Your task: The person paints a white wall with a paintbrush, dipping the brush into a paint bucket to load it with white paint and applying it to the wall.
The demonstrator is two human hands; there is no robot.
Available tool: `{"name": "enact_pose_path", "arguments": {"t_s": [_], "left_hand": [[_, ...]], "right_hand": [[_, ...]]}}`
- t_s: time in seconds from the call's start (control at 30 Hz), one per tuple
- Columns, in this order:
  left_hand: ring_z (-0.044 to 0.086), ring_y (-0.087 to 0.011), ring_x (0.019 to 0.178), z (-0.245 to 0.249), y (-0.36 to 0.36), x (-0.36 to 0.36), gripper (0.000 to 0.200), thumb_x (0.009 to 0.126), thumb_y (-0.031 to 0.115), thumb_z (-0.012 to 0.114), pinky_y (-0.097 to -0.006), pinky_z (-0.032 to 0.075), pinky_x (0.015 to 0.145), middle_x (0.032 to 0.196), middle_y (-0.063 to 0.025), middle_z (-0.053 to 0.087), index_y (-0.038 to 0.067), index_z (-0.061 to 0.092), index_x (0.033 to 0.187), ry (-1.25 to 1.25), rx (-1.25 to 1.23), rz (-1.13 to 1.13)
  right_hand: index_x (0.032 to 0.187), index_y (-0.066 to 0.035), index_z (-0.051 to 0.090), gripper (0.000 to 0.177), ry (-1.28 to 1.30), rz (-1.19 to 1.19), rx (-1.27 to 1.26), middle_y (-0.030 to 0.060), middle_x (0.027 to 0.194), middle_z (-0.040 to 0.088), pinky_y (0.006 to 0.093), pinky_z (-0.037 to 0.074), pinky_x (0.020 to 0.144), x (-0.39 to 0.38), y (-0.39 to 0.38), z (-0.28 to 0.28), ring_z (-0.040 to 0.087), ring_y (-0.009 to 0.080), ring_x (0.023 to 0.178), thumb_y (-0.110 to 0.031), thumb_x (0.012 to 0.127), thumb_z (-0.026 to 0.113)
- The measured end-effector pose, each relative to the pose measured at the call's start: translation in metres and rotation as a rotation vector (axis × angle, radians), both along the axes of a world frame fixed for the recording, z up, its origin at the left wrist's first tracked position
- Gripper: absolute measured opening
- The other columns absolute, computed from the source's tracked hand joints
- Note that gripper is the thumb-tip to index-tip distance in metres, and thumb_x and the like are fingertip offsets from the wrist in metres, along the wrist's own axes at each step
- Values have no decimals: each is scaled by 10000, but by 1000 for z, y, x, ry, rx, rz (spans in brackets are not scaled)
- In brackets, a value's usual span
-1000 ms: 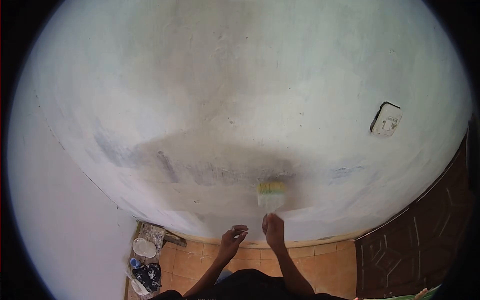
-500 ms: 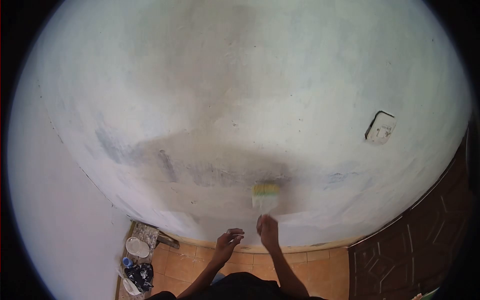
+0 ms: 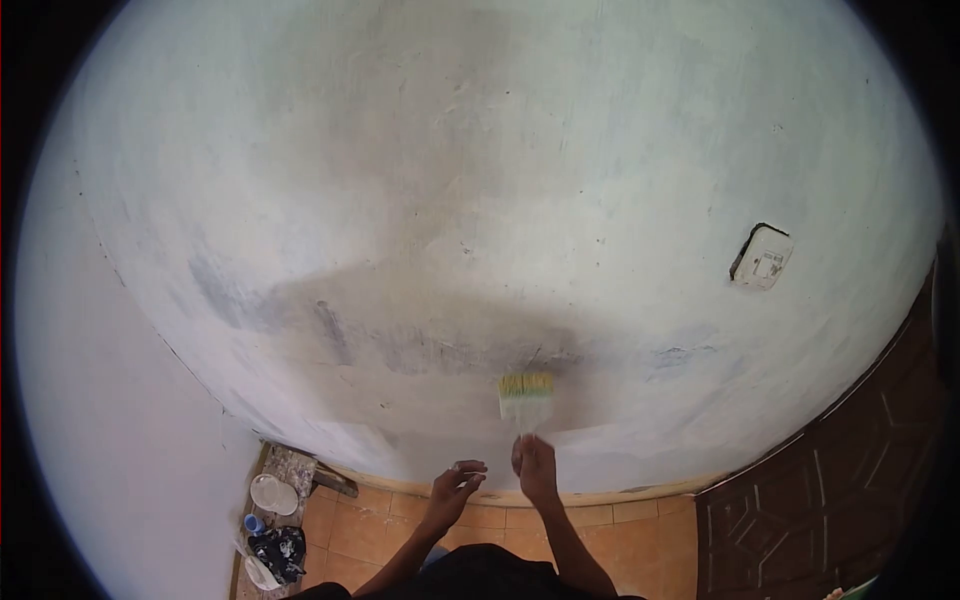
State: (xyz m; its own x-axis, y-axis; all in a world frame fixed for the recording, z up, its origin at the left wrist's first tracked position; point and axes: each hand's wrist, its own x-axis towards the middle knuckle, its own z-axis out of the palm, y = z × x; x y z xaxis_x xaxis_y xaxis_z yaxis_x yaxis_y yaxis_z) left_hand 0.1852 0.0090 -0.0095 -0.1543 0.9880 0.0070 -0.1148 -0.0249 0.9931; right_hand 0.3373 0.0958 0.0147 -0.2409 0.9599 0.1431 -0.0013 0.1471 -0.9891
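One paintbrush [image 3: 525,395] is pointing bristles-up before the lower wall [image 3: 620,140], slightly right of the middle of its bottom edge, and the right hand [image 3: 534,467] is clamping firmly around its handle! Whether those yellowish bristles are touching the plaster, I cannot tell. Just beside it, the left hand [image 3: 458,484] is hovering, fingers curling toward the thumb; whether they are pinching anything is too small to tell. Over near the wall's right edge, a switch plate [image 3: 764,258] is sitting tilted, dark gaps showing along its rim. Down left, a paint-spattered bench [image 3: 294,464] is carrying white tubs [image 3: 272,493] toward its far end, a blue cup [image 3: 255,523] by its left edge, and a white-smeared black bag [image 3: 278,550] is lying nearer. Orange tiles [image 3: 480,515] are stretching below.
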Motion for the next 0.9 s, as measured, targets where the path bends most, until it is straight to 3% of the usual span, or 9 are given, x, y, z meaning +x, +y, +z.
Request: {"name": "enact_pose_path", "arguments": {"t_s": [0.1, 0.17, 0.23, 0.4, 0.5, 0.6, 0.67, 0.77, 0.9], "left_hand": [[645, -196, 1013, 0, -3, 2, 208, 939, 97, 585, -304, 500, 881, 1108, -89, 642, -8, 603, 1118, 59, -2, -34], [644, -197, 1017, 2, 0, -1, 209, 939, 99, 586, -303, 500, 877, 1109, -87, 642, -8, 603, 1117, 49, 8, -40], [641, -198, 1028, 4, 5, -3, 209, 937, 100, 587, -303, 500, 872, 1110, -84, 642, -5, 602, 1117, 0, 21, -28], [617, -185, 1026, 10, 12, -23, 237, 941, 119, 583, -308, 497, 846, 1110, -84, 636, 18, 571, 1154, 21, 95, 73], [618, -183, 1019, 9, 8, -31, 236, 941, 128, 583, -312, 499, 842, 1111, -78, 636, 26, 573, 1154, 31, 52, 106], [620, -183, 1014, 0, 1, -31, 240, 942, 139, 584, -317, 502, 841, 1112, -74, 634, 29, 575, 1155, 29, -1, 75], [621, -184, 1016, -5, -2, -29, 242, 943, 144, 584, -318, 504, 841, 1113, -72, 632, 29, 575, 1156, 20, -8, 43], [621, -186, 1024, -5, -3, -25, 243, 943, 146, 584, -316, 505, 842, 1115, -71, 630, 28, 576, 1156, 43, 18, 23], [626, -187, 1022, -1, -8, -20, 207, 941, 129, 587, -317, 505, 849, 1117, -75, 633, 24, 601, 1119, 65, 40, 68]], "right_hand": [[622, -79, 403, 518, 101, 3, 57, -18, 520, 371, 277, 277, 445, -7, 23, 60, 334, 89, 463, -385, 1035, 343], [639, -89, 398, 504, 148, -2, 64, -27, 522, 363, 261, 258, 426, -9, 29, 63, 317, 75, 450, -402, 1032, 353], [674, -110, 391, 490, 200, 1, 107, -44, 523, 347, 230, 226, 390, -13, 41, 45, 289, 48, 420, -451, 1025, 367], [673, -117, 388, 481, 69, -56, 50, -43, 517, 340, 226, 235, 383, -5, 12, -63, 297, 51, 407, -448, 1023, 379], [659, -117, 380, 487, 167, -22, -76, -44, 506, 331, 230, 230, 382, -3, -7, -31, 298, 53, 403, -438, 1025, 380], [645, -83, 420, 474, 166, 21, 107, -11, 525, 365, 272, 273, 440, -2, 14, 23, 329, 82, 470, -335, 1039, 348], [649, -84, 411, 458, 149, -38, 76, -14, 525, 361, 265, 259, 429, -8, 24, 60, 322, 78, 465, -324, 1036, 362], [650, -83, 401, 450, 236, -19, -31, -16, 525, 356, 272, 261, 429, -11, 35, 47, 318, 80, 465, -314, 1035, 371], [669, -118, 386, 473, 168, -10, -13, -49, 518, 335, 225, 213, 382, -11, 6, -30, 284, 44, 410, -428, 1025, 393]]}}
